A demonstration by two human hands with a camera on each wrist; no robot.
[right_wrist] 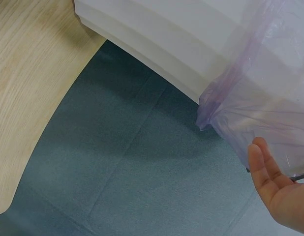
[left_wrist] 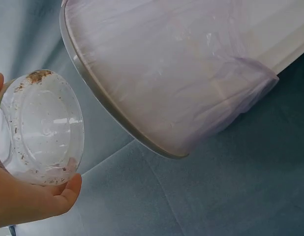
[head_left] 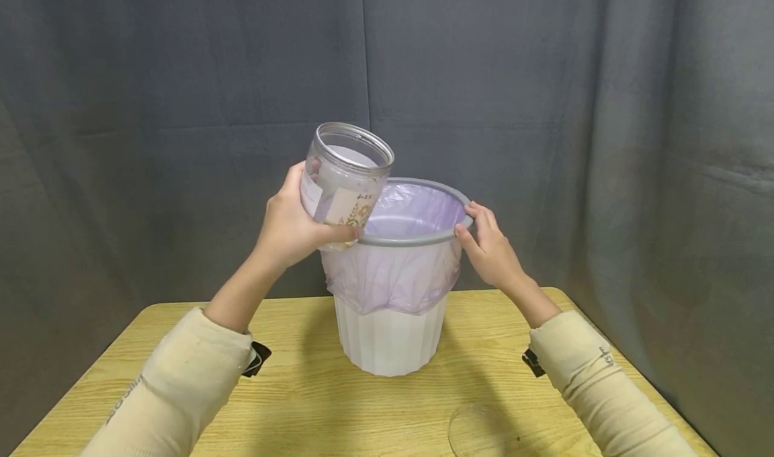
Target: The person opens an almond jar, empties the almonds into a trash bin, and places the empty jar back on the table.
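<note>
My left hand (head_left: 300,220) grips a clear plastic jar (head_left: 342,183) with a paper label. The jar is tilted, its open mouth up and away from me, right beside the left rim of a white bin (head_left: 388,339). A purple bag (head_left: 393,279) lines the bin under a grey ring (head_left: 417,239). My right hand (head_left: 471,220) holds that ring on the right side, thumb outside and fingers over the edge. In the left wrist view, the jar's base (left_wrist: 44,128) carries brown crumbs, next to the bin's bag (left_wrist: 167,73). The right wrist view shows my right hand (right_wrist: 275,187) under the bag (right_wrist: 270,98).
The bin stands on a light wooden table (head_left: 302,403) in front of a grey curtain (head_left: 181,74). A clear round lid (head_left: 478,433) lies near the table's front edge, right of centre. The table's right edge (head_left: 641,376) runs close to my right sleeve.
</note>
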